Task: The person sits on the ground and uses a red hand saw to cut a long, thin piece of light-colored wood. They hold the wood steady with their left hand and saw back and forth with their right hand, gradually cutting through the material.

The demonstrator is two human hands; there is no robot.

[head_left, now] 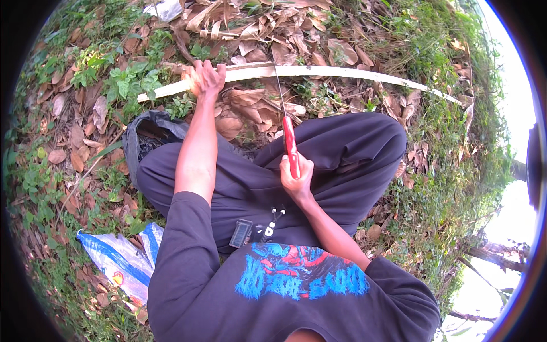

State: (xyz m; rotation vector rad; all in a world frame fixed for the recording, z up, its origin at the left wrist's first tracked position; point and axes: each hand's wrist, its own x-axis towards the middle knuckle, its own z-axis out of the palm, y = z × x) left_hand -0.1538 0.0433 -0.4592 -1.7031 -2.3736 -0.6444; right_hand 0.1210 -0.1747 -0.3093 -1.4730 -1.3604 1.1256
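Note:
A long pale strip of wood or bamboo lies across the leaf litter in front of my crossed legs. My left hand presses on it near its left end, fingers curled around it and partly blurred. In my right hand, above my lap, is the red handle of a long thin blade. That blade points away from me and crosses the strip right of my left hand. It is seen nearly edge-on, so I cannot tell whether it is a knife or a saw.
A dark open bag or bucket sits beside my left knee. A blue-and-white plastic sheet lies at my left side. A small dark device and a beaded cord rest on my lap. Dry leaves pile up ahead.

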